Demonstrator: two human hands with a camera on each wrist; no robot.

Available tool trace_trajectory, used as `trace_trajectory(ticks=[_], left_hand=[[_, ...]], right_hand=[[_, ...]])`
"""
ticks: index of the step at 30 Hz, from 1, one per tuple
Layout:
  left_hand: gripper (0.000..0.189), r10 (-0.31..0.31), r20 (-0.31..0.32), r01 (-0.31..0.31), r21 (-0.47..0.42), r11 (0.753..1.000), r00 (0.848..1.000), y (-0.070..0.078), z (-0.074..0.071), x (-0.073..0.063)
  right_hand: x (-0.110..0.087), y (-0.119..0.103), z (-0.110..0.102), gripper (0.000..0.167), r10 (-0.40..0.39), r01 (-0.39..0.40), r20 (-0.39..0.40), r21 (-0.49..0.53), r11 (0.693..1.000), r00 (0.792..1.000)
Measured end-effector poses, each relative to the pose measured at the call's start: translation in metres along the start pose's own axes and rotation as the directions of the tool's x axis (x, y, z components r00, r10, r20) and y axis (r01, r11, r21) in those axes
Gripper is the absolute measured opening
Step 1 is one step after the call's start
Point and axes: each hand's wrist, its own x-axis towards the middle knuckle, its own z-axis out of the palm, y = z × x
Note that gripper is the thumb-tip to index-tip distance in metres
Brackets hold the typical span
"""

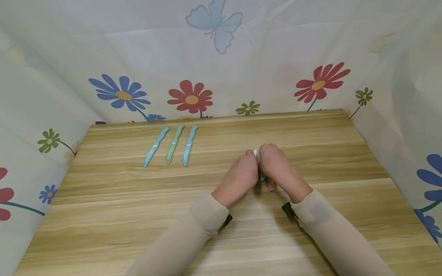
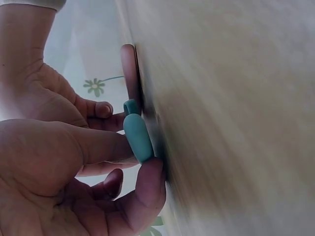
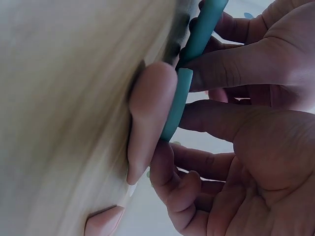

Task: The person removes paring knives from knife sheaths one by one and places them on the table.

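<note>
Pinching with thumb and curled finger, my left hand (image 1: 240,174) grips a rounded teal piece (image 2: 138,137) low over the wooden tabletop (image 1: 255,247). Just beside it, my right hand (image 1: 276,165) pinches a second teal piece (image 3: 177,105) in the same way. I take them for parts of one knife, though with my fingers in front I cannot tell handle from cover. Both look like smooth, stiff plastic: light, a little slippery, unlikely to bend or break. A firm pinch on the broad flat sides should serve, with fingertips kept off the narrow edges. Under my right hand a pink piece (image 3: 153,103) lies along the wood, its rounded end thick enough for an easy hold; another pink piece (image 3: 104,222) shows near it. Between my knuckles, at the far side, a pale tip (image 1: 255,152) pokes up; it may be a blade, so I would keep my skin clear of it.

Farther off to the left, well apart from my hands, three covered knives lie side by side: a light blue knife (image 1: 156,147), a green knife (image 1: 175,144) and another blue one (image 1: 190,145). Their handles point away, and those are where I would take hold. Behind them hangs the flowered sheet (image 1: 269,73).
</note>
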Motion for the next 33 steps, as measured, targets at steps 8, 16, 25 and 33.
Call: trace_trajectory(ticks=[8, 16, 25, 33], left_hand=[[0.014, 0.033, 0.015, -0.033, 0.000, 0.999, 0.999, -0.001, -0.001, -0.001], [0.018, 0.054, 0.030, -0.055, 0.017, 0.998, 0.998, -0.001, -0.001, -0.003], [0.021, 0.039, 0.027, -0.038, -0.016, 0.999, 0.999, 0.000, -0.001, -0.004], [0.032, -0.035, 0.018, 0.035, -0.002, 0.999, 0.999, -0.004, -0.009, -0.003]], right_hand=[[-0.002, 0.000, 0.000, 0.034, -0.008, 0.008, 0.007, -0.004, 1.000, 1.000], [-0.003, 0.001, -0.001, 0.032, -0.011, 0.011, 0.001, -0.012, 1.000, 1.000], [-0.002, 0.004, -0.007, 0.018, -0.006, 0.006, -0.019, 0.003, 1.000, 1.000], [-0.007, 0.002, -0.014, 0.039, -0.004, 0.004, -0.025, 0.019, 1.000, 1.000]])
